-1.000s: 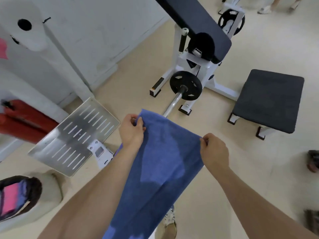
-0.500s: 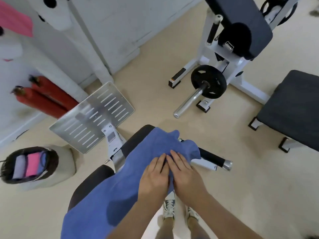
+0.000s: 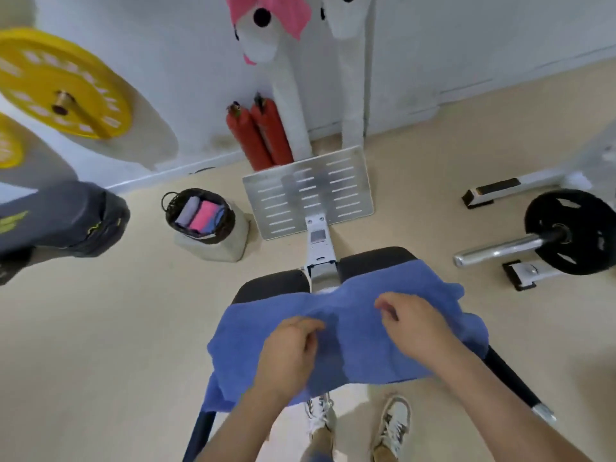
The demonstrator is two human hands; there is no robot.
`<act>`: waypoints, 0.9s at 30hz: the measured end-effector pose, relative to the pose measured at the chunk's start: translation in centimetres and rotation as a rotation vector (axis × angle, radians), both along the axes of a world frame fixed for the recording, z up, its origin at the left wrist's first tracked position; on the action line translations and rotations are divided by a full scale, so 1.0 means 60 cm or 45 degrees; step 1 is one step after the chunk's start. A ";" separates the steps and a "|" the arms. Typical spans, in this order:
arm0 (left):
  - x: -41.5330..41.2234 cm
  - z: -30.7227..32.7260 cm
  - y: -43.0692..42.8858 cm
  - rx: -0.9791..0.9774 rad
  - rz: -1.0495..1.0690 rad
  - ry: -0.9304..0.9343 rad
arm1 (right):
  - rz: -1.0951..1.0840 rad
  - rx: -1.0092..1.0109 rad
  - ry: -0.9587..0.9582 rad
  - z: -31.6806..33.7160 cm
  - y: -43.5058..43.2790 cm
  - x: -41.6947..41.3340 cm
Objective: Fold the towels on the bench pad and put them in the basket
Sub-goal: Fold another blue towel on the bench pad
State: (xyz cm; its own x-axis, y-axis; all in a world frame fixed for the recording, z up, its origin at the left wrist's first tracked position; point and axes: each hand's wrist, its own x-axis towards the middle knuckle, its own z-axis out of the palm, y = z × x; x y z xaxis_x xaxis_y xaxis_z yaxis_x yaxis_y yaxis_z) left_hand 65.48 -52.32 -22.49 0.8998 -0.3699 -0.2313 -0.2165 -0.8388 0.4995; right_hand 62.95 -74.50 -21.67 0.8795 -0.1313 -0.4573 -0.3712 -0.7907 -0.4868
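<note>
Your blue towel (image 3: 353,358) is lying rumpled across the black padded surface (image 3: 273,285), drooping off both ends. Your left hand (image 3: 290,348) and right hand (image 3: 413,325) are on top, fingers curled in, pinching the cloth. The basket (image 3: 197,191) sits on the floor (image 3: 100,328), front-left, well apart.

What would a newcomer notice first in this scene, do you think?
The blue towel spread across the black bench pad, lower middle, with the left hand and right hand curled on it. Then the basket of folded towels on the floor further left, and the yellow weight plate at upper left.
</note>
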 end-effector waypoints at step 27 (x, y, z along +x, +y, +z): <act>0.157 -0.120 0.314 -0.552 0.652 0.764 | 0.586 -0.420 0.093 -0.133 0.341 0.261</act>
